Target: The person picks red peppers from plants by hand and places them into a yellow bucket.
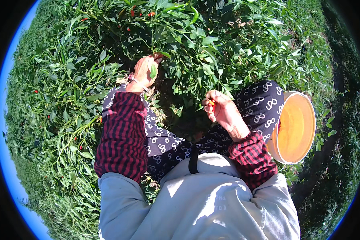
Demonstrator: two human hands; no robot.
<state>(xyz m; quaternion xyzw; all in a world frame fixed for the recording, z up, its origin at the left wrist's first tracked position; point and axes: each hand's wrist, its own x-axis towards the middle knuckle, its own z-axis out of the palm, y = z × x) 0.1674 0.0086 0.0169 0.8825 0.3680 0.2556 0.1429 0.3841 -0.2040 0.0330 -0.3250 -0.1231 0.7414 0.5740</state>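
My left hand (pixel 145 73) reaches into a leafy chili plant (pixel 206 52), its fingers bent in among the stems. A green leaf lies across the back of that hand, and foliage hides the fingertips, so what they grip cannot be made out. Closer to my right knee, my right hand (pixel 225 110) is raised with its palm partly turned up. Its curled fingers hold a small red chili pepper (pixel 212 105), mostly covered by them. Long green chili peppers (pixel 195 15) and several red ones (pixel 151 14) show on the plant beyond my left hand.
Beside my right knee stands a yellow-orange bucket (pixel 313 134) with a pale rim, tilted in view. My patterned trouser legs (pixel 260 106) frame shaded soil. Dense chili foliage (pixel 68 104) spreads left and ahead; a dark strip of ground runs along the right.
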